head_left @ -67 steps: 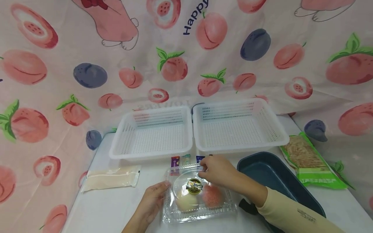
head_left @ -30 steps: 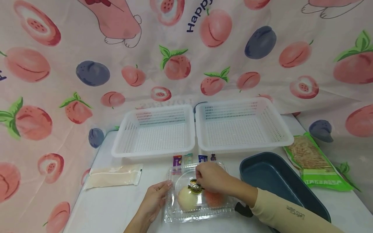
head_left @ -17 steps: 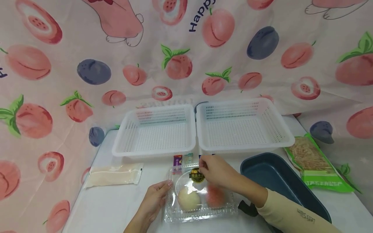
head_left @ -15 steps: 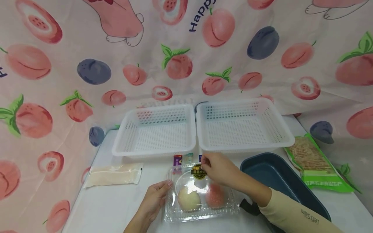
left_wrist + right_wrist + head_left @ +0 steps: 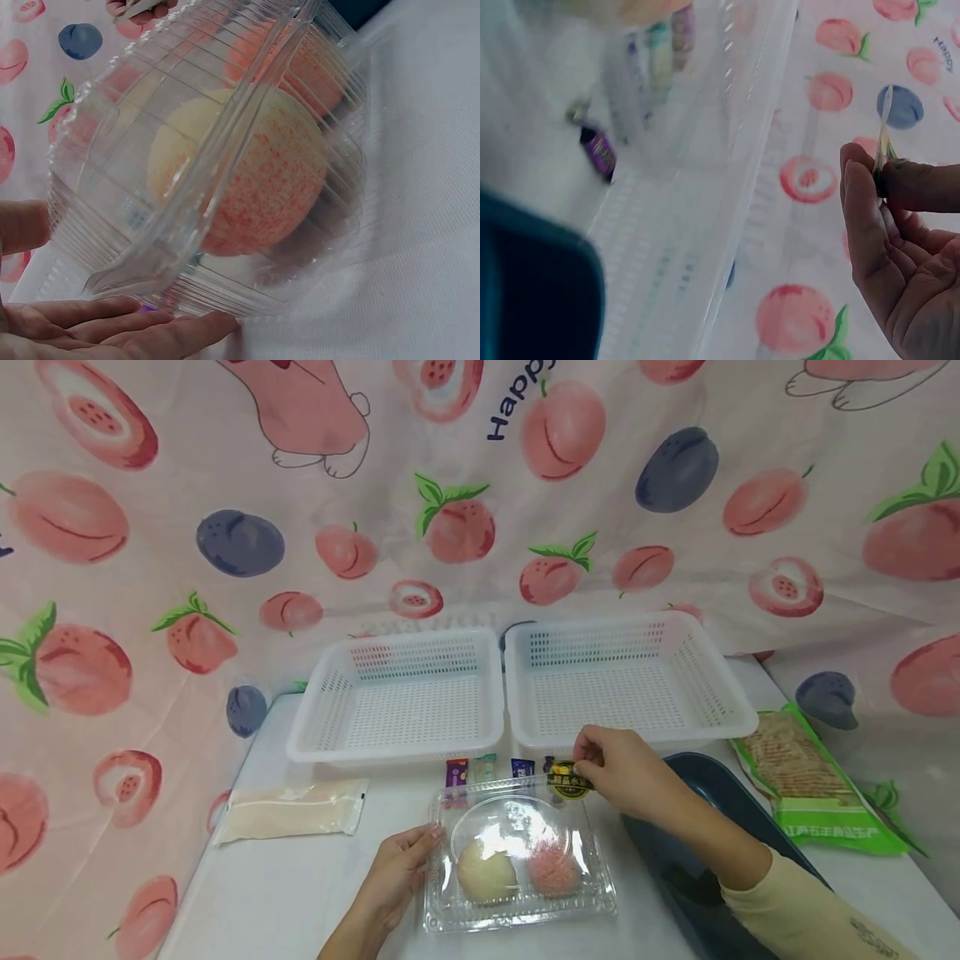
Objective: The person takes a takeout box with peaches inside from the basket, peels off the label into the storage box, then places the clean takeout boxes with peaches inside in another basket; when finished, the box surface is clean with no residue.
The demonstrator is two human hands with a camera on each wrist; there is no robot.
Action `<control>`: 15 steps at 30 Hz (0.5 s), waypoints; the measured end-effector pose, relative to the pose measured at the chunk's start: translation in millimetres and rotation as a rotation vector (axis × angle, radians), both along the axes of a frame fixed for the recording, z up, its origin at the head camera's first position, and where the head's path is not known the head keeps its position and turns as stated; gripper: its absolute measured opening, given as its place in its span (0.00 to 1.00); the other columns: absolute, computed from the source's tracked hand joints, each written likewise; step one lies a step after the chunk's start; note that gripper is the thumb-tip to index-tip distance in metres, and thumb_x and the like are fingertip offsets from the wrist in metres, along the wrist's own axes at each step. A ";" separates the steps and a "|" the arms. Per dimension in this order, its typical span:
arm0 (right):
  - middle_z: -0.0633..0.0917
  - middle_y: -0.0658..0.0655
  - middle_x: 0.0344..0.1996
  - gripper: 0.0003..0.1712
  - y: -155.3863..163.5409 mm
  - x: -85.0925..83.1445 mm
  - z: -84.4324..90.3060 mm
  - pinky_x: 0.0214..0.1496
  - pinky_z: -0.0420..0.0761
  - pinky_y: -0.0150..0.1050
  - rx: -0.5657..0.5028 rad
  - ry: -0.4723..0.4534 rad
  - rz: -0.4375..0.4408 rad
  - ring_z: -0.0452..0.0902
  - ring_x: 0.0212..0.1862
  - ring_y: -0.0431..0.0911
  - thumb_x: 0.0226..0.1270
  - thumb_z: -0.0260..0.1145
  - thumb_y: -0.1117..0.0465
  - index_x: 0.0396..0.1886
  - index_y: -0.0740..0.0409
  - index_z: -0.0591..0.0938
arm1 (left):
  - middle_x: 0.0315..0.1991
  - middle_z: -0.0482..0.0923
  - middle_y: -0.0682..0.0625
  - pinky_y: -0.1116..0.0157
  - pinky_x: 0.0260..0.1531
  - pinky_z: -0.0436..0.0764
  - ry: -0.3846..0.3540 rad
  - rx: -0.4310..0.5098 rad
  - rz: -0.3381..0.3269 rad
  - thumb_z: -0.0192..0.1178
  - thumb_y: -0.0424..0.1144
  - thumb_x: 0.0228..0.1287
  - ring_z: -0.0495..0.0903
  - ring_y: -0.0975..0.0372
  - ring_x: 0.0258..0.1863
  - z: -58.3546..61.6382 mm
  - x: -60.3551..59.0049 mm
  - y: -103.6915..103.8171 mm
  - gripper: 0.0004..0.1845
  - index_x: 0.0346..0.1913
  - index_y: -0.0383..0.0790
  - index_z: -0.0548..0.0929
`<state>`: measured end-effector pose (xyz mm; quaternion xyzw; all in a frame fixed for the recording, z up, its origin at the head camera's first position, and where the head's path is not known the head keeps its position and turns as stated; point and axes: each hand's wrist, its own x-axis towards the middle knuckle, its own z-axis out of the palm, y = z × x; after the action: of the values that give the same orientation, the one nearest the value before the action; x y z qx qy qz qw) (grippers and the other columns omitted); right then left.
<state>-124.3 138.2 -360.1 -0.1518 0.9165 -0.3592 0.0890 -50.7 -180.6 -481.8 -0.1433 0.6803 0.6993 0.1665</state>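
A clear plastic clamshell box lies on the white table, holding a pale yellow fruit and a pink fruit. My left hand rests with straight fingers against the box's left side; the left wrist view shows the box close up above those fingers. My right hand pinches a round black and gold sticker, lifted off the lid near the box's far right corner. Seen from the right wrist, the sticker stands edge-on between thumb and fingers.
Two white perforated baskets stand side by side behind the box. Several small wrapped candies lie before them. A dark blue tray is at the right, a green snack packet beyond it, a pale sachet at the left.
My right hand peeled the sticker off the lid and carried it back and to the right, clear of the box. The left hand stayed at the box's side.
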 end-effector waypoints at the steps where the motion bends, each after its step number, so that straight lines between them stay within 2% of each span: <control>1: 0.82 0.51 0.29 0.05 3.6 -0.3 -1.3 0.30 0.77 0.35 0.008 -0.002 0.000 0.74 0.31 0.44 0.72 0.67 0.69 0.35 0.58 0.79 | 0.69 0.73 0.27 0.57 0.58 0.88 0.000 0.000 -0.002 0.55 0.44 0.82 0.84 0.52 0.61 0.1 -0.1 -0.1 0.32 0.69 0.15 0.67; 10: 0.83 0.52 0.32 0.03 40.5 -2.1 -17.3 0.31 0.77 0.38 0.103 -0.023 0.001 0.75 0.33 0.44 0.72 0.66 0.68 0.38 0.60 0.79 | 0.67 0.75 0.28 0.60 0.54 0.89 -0.004 0.002 -0.004 0.57 0.46 0.81 0.85 0.57 0.56 0.4 0.0 -0.6 0.33 0.69 0.16 0.68; 15: 0.82 0.52 0.30 0.05 62.6 -1.5 -26.8 0.30 0.75 0.38 0.169 -0.014 -0.030 0.73 0.31 0.45 0.71 0.67 0.67 0.36 0.59 0.79 | 0.69 0.74 0.28 0.61 0.54 0.89 -0.005 -0.007 -0.009 0.57 0.46 0.81 0.85 0.57 0.57 1.7 -0.1 -0.4 0.33 0.69 0.17 0.68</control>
<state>-125.8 200.9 -386.9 -0.1274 0.9451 -0.2828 0.1027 -50.8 -181.0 -480.1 -0.1427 0.6829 0.6957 0.1710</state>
